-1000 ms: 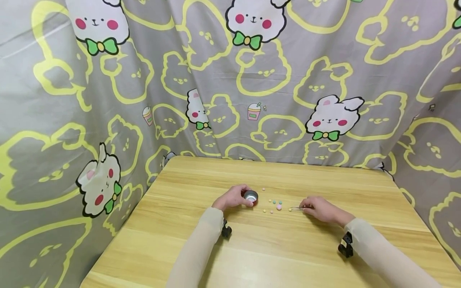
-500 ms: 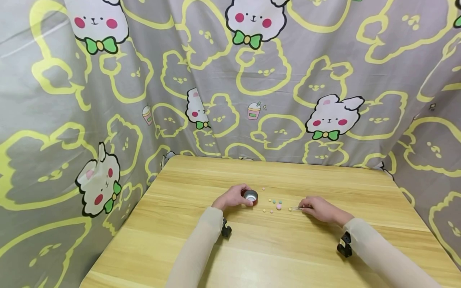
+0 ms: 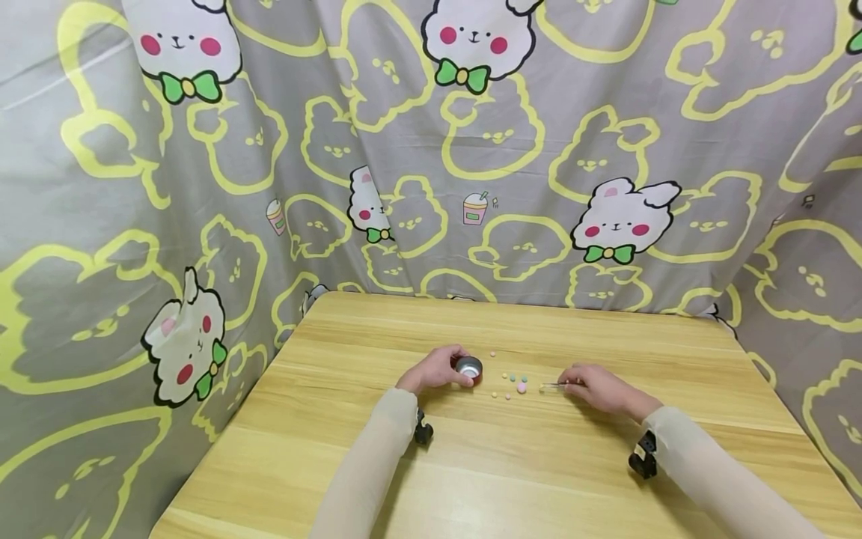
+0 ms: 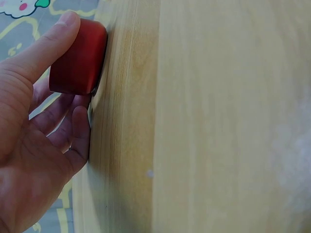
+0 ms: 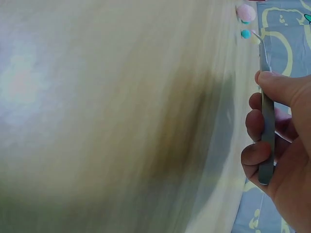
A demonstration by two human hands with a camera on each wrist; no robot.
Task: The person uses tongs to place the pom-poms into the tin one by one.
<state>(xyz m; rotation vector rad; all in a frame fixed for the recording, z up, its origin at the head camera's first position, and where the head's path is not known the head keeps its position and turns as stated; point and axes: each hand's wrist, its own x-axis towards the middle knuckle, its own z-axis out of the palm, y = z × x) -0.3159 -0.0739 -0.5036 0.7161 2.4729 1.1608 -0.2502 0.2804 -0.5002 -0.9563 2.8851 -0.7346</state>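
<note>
My left hand (image 3: 439, 367) grips a small round red tin (image 4: 77, 58), thumb on the near side and fingers behind. From the head view the tin stands with its mouth up, showing a silvery inside. My right hand (image 3: 602, 390) holds metal tweezers (image 5: 267, 126) with a bent tip, their handle lying across the curled fingers. At the tweezers' tip is a small pale yellow ball (image 3: 542, 387). Between the hands lie several loose balls, among them a larger pink ball (image 3: 521, 388) and a teal ball (image 3: 512, 378).
The wooden table (image 3: 444, 479) carries everything. Behind it and at both sides hangs a grey curtain (image 3: 417, 127) with cartoon rabbits. One small pink ball (image 3: 493, 354) lies farther back than the others. Black camera mounts (image 3: 644, 455) sit on the wrists.
My right hand has lifted the tweezers slightly, and the yellow ball at their tip has risen with them. The left hand and the tin have stayed in place.
</note>
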